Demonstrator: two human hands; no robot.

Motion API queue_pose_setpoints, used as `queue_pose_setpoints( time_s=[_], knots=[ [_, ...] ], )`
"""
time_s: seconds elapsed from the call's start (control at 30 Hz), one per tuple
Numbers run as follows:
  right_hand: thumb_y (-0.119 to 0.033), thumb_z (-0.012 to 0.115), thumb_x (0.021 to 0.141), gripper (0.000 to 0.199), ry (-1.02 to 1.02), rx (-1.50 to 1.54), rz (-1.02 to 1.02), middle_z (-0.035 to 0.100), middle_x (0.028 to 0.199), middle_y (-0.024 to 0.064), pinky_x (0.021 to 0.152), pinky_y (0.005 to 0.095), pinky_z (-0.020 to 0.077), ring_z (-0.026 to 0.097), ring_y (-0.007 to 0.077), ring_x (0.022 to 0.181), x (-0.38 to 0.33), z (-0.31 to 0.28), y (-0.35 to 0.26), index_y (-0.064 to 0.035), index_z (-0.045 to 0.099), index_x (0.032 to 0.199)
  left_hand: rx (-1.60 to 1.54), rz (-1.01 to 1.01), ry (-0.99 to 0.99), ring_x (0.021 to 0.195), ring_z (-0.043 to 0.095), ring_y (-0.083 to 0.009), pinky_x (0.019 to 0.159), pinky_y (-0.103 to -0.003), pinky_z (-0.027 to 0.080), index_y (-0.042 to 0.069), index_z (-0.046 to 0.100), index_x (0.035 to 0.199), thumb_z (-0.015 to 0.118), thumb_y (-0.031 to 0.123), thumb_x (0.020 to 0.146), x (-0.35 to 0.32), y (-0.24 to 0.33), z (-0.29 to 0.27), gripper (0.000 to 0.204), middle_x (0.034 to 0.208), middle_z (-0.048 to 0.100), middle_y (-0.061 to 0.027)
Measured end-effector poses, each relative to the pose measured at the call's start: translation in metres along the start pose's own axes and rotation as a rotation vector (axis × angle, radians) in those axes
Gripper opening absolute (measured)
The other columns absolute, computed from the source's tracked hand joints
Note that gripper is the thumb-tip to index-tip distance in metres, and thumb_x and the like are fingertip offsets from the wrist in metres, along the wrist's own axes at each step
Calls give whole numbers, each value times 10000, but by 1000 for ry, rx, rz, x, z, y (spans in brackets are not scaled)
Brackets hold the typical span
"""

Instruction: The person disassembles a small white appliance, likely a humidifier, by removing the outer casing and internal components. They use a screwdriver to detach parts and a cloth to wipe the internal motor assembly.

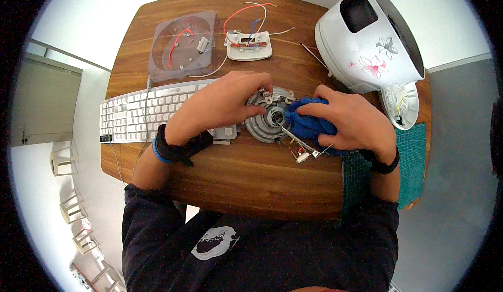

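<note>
A round grey metal heating plate [258,129] lies on the wooden table in front of me, with a ring-shaped hub at its middle. My left hand [222,100] curls over its left side, thumb and fingers closed on the rim and a small bracket. A bunched blue cloth [309,127] is gripped in my right hand [352,118] and pressed against the plate's right side near the hub. Thin wires with a small white connector [303,157] run from the plate toward the lower right. Part of the plate is hidden under my fingers and the cloth.
A white keyboard [141,111] sits left, partly under my left forearm. Behind it stands a clear plastic tray [209,27] holding small parts. A white panel with wires [249,53], a flower-printed white appliance housing [340,45], a white round cover [411,106] and a green cutting mat [414,161] surround the work.
</note>
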State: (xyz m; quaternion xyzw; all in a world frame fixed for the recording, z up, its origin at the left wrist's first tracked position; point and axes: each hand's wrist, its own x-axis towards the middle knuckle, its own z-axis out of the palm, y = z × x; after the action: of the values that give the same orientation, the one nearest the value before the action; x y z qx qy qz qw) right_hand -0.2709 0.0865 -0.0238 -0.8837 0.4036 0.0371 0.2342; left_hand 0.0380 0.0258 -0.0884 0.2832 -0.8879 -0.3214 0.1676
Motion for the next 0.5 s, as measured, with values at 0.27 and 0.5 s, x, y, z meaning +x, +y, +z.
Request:
queue_pose_setpoints(
  time_s=[0.27, 0.5],
  knots=[
    [-188, 887, 831, 677, 84, -33, 55, 620, 1241, 173, 860, 535, 646, 735, 437, 1029, 4, 12, -8, -241, 670, 1471, 36, -1, 132, 966, 711, -380, 832, -477, 568, 66, 663, 1139, 781, 78, 950, 5, 10, -4, 224, 1030, 707, -168],
    [-166, 875, 806, 698, 37, -64, 40, 623, 1261, 149, 861, 502, 637, 731, 403, 1057, -5, 2, -7, -261, 695, 1474, -1, 25, 131, 989, 690, -397, 848, -465, 559, 59, 652, 1123, 739, 33, 946, 5, 15, -7, 198, 1062, 684, -174]
  ],
)
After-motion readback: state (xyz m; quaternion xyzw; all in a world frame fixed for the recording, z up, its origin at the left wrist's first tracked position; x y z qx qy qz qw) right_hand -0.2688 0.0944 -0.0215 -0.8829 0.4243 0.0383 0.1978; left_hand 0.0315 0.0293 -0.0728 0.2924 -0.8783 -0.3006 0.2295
